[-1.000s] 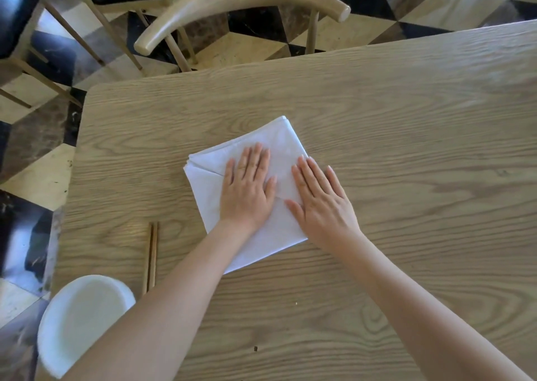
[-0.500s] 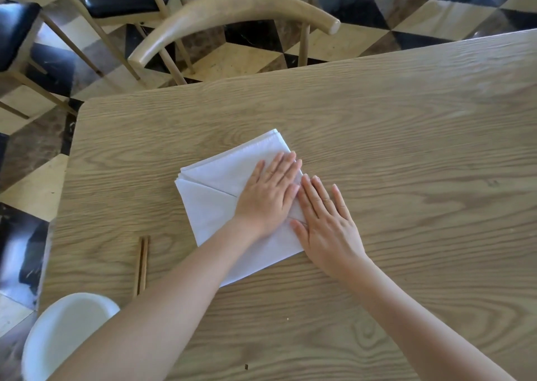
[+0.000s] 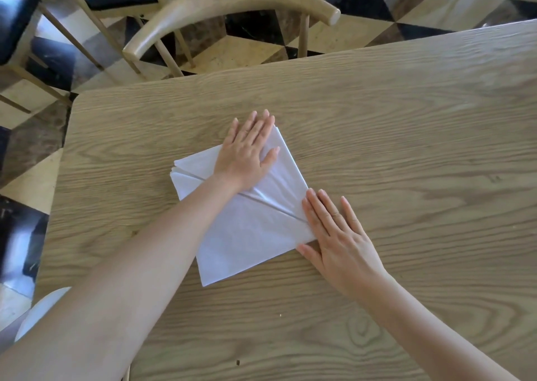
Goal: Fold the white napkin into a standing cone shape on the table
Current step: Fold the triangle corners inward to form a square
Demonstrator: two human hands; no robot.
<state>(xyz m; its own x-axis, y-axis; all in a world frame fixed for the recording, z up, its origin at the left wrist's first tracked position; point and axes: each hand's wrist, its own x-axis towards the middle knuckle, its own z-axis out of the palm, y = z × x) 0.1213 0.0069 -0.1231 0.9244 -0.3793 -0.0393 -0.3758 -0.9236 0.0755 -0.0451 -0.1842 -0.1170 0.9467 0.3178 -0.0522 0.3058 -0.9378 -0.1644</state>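
White bowl (image 3: 40, 312): at the table's near left corner, partly hidden. No readable writing on anything.
Table (image 3: 406, 148): wood grain.
White napkin (image 3: 250, 235): flat on the table, folded, a crease running left to right; long axis diagonal, near-left to far-right.
Right hand (image 3: 338, 236): spread flat, fingers on the napkin's right corner.
Left hand (image 3: 247, 153): spread flat on its far corner.
Chair (image 3: 232, 5): beyond the table.
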